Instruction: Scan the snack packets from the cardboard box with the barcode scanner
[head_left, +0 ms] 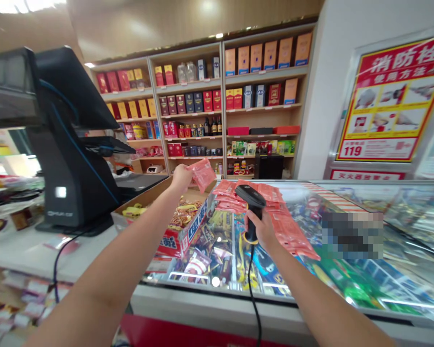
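In my left hand (182, 177) is a flat pink plastic packet (203, 174), pinched by its left edge and raised above the counter. My right hand (262, 226) is wrapped round the handle of a black barcode scanner (252, 202), held upright with its head at the top and its cord hanging down over the counter's front. Behind and to the right of the scanner, several more pink packets (291, 233) lie in overlapping piles on the glass counter top. Below my left forearm stands an open carton (193, 230) of small wrapped snacks.
A black point-of-sale terminal (72, 144) stands on the white counter (101, 248) at left. The glass-topped display case (217, 270) shows packaged goods beneath. Shelves (191, 89) of boxed goods and bottles line the back wall. A red sign (394, 101) hangs at right.
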Demonstrator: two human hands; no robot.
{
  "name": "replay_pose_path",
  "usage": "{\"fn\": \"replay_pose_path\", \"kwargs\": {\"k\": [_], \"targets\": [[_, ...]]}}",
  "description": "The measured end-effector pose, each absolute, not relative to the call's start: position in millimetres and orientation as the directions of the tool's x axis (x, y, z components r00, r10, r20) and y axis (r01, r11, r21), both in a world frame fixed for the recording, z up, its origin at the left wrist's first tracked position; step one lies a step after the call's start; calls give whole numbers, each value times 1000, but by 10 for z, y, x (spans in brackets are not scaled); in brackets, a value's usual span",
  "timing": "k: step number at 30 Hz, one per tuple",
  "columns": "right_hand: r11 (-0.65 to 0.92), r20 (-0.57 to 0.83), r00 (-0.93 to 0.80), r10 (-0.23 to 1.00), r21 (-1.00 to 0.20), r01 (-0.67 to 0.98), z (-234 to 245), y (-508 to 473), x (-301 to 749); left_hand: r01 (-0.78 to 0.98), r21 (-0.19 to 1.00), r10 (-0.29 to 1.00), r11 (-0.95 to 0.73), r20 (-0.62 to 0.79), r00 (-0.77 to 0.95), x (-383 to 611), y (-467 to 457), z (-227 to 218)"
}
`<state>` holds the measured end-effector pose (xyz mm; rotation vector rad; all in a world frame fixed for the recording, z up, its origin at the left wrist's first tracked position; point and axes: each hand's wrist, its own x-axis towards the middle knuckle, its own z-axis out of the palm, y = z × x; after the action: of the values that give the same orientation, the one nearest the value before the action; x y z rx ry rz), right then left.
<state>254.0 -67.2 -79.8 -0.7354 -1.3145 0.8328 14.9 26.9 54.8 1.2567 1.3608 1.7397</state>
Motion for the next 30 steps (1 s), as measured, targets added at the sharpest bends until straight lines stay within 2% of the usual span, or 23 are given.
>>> {"fn": "replay_pose_path", "kwargs": {"k": [2,5,10,14,18,30], "targets": [[512,509,64,859,-846,-146,-755,-677,2591,20,947,900,-320,310,-307,392,62,332],[497,486,106,868,-841,-214,-711,-685,2665,-58,948,907,-312,279,-315,744,-107,-208],[446,443,60,895,-875,-190,-655,-733,2727,201,879,806,-433,477,-350,865,-12,-888],[354,358,-65,931,-933,-71,-606,-768,2739,334,837,746,-434,541,-388,703,88,-963],[276,274,-102,956,-961,3,-585,-772,2739,389,834,691,-391,545,-475,668,92,-945],[215,210,-123,970,-976,25,-635,-780,2732,357,862,696,-359,503,-513,715,-19,-897]]}}
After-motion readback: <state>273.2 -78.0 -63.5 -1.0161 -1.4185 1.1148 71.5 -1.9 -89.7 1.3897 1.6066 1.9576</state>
